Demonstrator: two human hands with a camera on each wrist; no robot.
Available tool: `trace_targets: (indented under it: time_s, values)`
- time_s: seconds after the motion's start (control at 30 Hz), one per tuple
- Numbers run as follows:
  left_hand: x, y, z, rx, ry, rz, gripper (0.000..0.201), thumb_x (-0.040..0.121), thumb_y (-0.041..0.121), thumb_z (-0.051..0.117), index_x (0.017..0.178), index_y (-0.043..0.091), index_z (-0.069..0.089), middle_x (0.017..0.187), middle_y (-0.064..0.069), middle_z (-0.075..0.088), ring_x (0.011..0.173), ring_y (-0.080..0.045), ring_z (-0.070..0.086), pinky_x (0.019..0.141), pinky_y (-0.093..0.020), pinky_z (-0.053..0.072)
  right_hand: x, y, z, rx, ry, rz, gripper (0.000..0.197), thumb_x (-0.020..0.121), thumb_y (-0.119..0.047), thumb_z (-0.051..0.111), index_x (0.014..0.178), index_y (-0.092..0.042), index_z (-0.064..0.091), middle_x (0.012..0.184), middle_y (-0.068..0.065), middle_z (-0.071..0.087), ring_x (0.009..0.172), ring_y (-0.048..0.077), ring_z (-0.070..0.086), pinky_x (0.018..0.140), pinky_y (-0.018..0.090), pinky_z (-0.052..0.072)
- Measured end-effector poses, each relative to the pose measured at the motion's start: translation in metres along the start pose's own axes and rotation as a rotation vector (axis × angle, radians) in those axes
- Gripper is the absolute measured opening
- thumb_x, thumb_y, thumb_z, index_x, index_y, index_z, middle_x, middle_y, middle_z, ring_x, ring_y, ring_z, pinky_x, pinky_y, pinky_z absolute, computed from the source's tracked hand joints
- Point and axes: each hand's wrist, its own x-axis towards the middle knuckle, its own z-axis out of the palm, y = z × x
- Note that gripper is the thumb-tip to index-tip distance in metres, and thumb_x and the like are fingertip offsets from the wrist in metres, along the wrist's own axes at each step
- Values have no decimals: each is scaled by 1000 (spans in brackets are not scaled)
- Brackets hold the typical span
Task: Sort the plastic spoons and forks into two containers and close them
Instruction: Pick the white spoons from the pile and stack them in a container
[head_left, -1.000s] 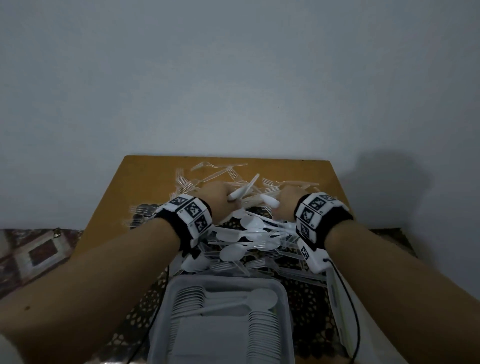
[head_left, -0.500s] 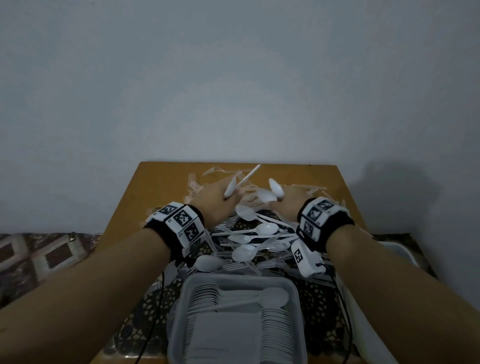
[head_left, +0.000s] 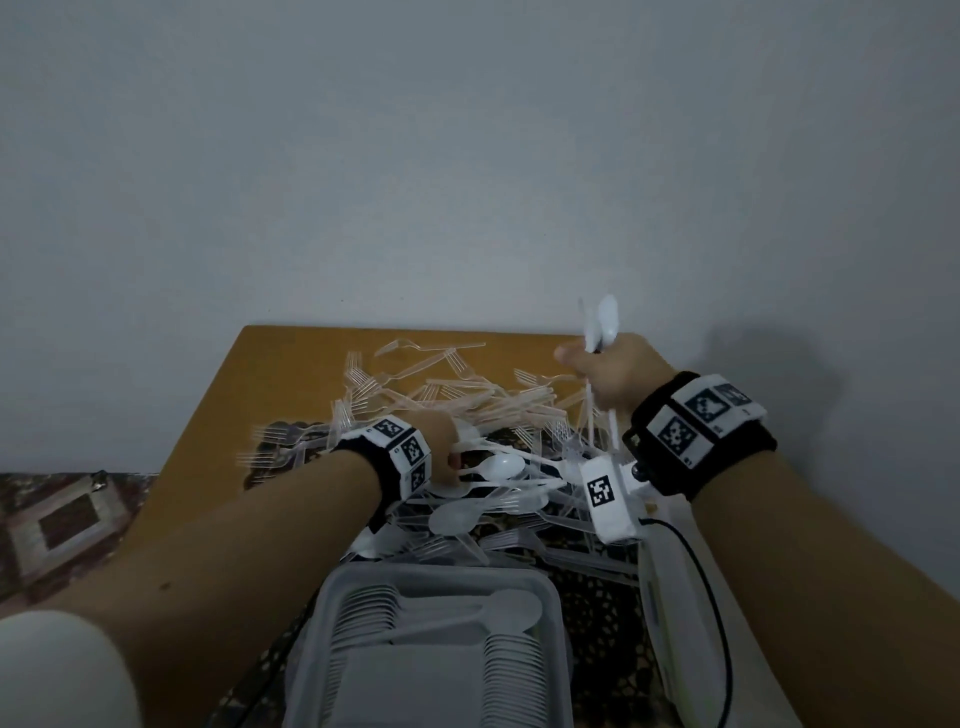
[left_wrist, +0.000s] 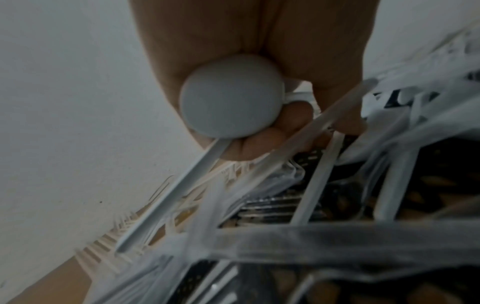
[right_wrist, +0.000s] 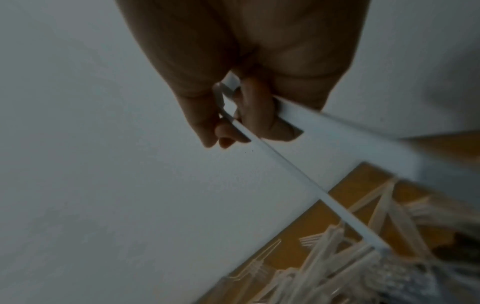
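Note:
A heap of clear plastic forks (head_left: 441, 387) and white spoons (head_left: 501, 466) covers the middle of the wooden table (head_left: 270, 384). My left hand (head_left: 441, 441) is low in the heap; in the left wrist view its fingers (left_wrist: 262, 139) curl round a white spoon (left_wrist: 231, 96), whose handle points down-left. My right hand (head_left: 613, 374) is raised above the heap's right side and grips a few white spoons (head_left: 605, 317), bowls up, handles hanging below the fist (right_wrist: 259, 115). A grey container (head_left: 550, 587) near me holds stacked rows of spoons.
A second white container (head_left: 657, 613) stands at the right of the grey one, under my right forearm. A dark patterned mat (head_left: 602, 613) lies under the heap. A grey wall rises right behind the table. Patterned floor (head_left: 62, 519) shows at the left.
My right hand has lifted up and to the right with its spoons. My left hand has dropped from the far side into the heap, closer to me. The head view has tilted.

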Motion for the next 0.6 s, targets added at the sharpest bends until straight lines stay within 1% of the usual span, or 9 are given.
trace_targets:
  time_s: [0.07,0.17,0.2,0.27,0.33,0.37,0.47,0.53,0.6]
  values:
    - [1,1,1,34,-25,-14,23,94,35,58,96,14,66,94,-4,62,79,-19,53,71,-28,47,2,6,3,-196,-110,5,23,87,-31,69,81,-10,63,64,-1,54,40,0,50,41,17,41]
    - [-6,-4,-6,9,13,-9,21,95,33,58,97,14,67,93,-5,63,78,-18,53,67,-25,44,9,16,15,-549,-216,87,30,84,-39,68,89,-10,60,74,4,61,58,16,59,57,29,52]
    - [-11,-7,-10,-27,40,-12,21,94,33,60,99,15,69,95,-4,66,78,-17,55,66,-25,45,13,18,21,-636,-229,99,32,84,-40,67,95,-11,61,77,5,63,62,20,59,62,32,52]
    - [-21,-14,-18,-119,110,-16,20,91,30,64,99,14,71,90,2,66,79,-16,58,69,-26,49,20,22,31,-754,-255,87,41,85,-39,63,116,-12,59,81,3,65,64,19,59,60,29,50]
    - [-33,-23,-26,-225,208,-11,12,89,26,65,90,15,71,87,2,68,81,-17,62,74,-30,51,27,27,41,-812,-270,47,55,86,-40,61,136,-22,48,78,-2,64,59,15,58,55,24,47]
    - [-40,-28,-30,-296,270,-3,10,88,26,66,83,18,68,85,1,67,80,-16,63,72,-30,52,30,29,46,-822,-272,26,58,85,-42,61,139,-25,47,74,-5,63,55,13,58,51,22,45]
    - [-61,-39,-38,-492,473,24,19,89,31,68,76,17,63,78,2,64,68,-12,57,59,-25,40,37,35,70,-847,-353,-40,40,82,-43,68,118,-28,58,75,-1,63,54,15,53,49,22,40]
    - [-73,-42,-41,-637,563,19,21,87,33,71,76,18,62,73,5,62,65,-8,55,57,-23,37,39,35,85,-929,-422,-79,34,80,-44,71,98,-31,45,69,3,59,52,19,48,48,22,37]
    - [-82,-44,-43,-696,604,28,23,85,34,72,71,22,58,67,9,59,60,-5,52,54,-21,34,40,34,97,-993,-457,-111,40,78,-37,73,93,-31,36,64,2,58,49,19,49,45,20,38]
